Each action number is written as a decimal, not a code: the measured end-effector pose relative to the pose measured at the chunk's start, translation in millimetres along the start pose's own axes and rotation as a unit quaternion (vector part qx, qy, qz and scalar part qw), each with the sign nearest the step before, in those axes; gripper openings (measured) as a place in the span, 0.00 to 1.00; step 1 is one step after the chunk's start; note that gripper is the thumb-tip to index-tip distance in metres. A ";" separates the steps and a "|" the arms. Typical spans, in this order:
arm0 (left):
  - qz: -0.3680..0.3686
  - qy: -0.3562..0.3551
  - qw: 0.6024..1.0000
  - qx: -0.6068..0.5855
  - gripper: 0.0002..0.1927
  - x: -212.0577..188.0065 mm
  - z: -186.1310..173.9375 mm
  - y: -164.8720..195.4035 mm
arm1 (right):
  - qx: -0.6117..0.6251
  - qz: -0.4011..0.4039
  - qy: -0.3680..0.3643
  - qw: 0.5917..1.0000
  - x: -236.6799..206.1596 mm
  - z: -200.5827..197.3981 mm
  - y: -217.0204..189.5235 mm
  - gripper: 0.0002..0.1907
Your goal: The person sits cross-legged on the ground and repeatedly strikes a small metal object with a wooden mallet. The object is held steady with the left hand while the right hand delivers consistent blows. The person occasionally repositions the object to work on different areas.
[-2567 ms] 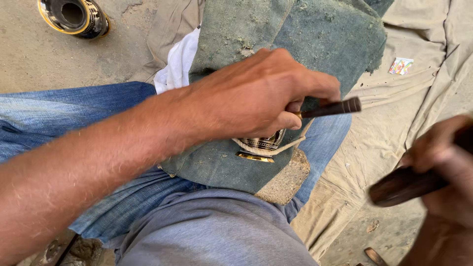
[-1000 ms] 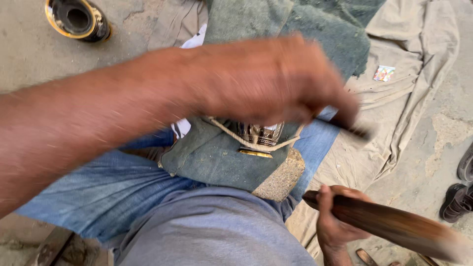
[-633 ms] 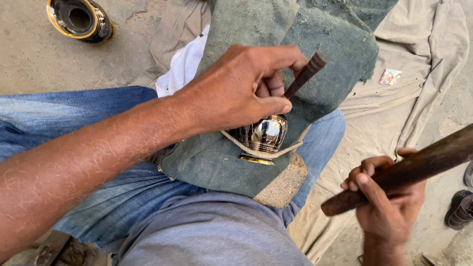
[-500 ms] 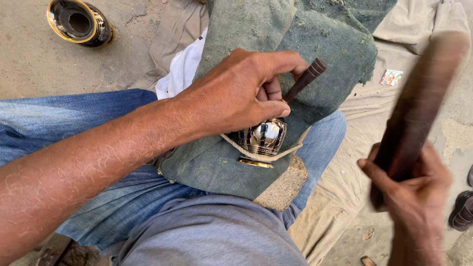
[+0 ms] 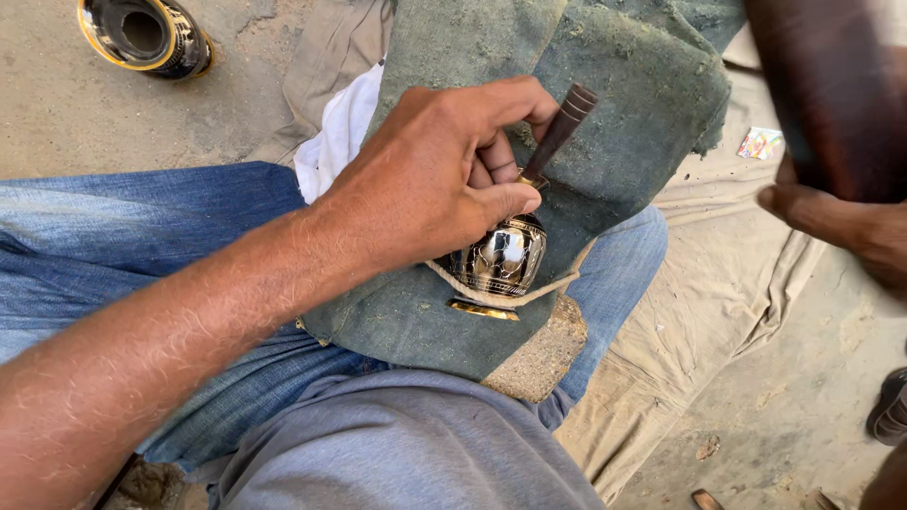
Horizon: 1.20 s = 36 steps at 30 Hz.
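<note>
My left hand [image 5: 435,179] pinches a thin chisel with a dark wooden handle [image 5: 559,130], its tip set against a small shiny brass pot [image 5: 499,260]. The pot lies on a dusty green cloth [image 5: 624,104] over my lap, with a rope [image 5: 557,286] looped around it. My right hand [image 5: 850,227] is at the right edge, gripping a dark wooden stick [image 5: 822,85] raised high and blurred.
A second black and gold brass vessel [image 5: 144,36] lies on the bare ground at the upper left. A stone block [image 5: 539,354] sits under the green cloth. A beige sheet [image 5: 718,283] covers the ground to the right, with a shoe [image 5: 888,406] at its far edge.
My right hand has swung the wooden stick up from low at the right to high at the upper right. My left hand has kept the chisel on the pot.
</note>
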State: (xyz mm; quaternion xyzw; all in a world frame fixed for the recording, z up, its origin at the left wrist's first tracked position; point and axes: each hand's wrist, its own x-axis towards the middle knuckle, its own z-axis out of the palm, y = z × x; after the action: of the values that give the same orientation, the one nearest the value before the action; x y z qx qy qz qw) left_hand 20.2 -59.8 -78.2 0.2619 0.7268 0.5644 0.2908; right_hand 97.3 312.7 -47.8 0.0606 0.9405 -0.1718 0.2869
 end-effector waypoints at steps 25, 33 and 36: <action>-0.010 0.056 0.994 -0.093 0.18 -12.6 12.4 -6.5 | 0.015 -0.025 -0.027 0.999 36.5 -2.6 28.2 0.22; -0.002 0.009 1.000 -0.028 0.17 0.3 6.7 -2.4 | 0.028 -0.041 -0.022 0.998 9.4 12.6 33.0 0.34; 0.038 -0.004 0.999 -0.033 0.20 2.3 7.0 -1.7 | 0.049 0.002 -0.004 0.999 -18.6 12.2 41.8 0.24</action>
State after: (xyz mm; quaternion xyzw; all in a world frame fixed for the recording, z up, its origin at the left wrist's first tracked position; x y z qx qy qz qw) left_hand 23.6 -53.9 -81.5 0.2816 0.6965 0.5973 0.2806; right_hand 127.9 347.1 -58.9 0.0754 0.9298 -0.2173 0.2874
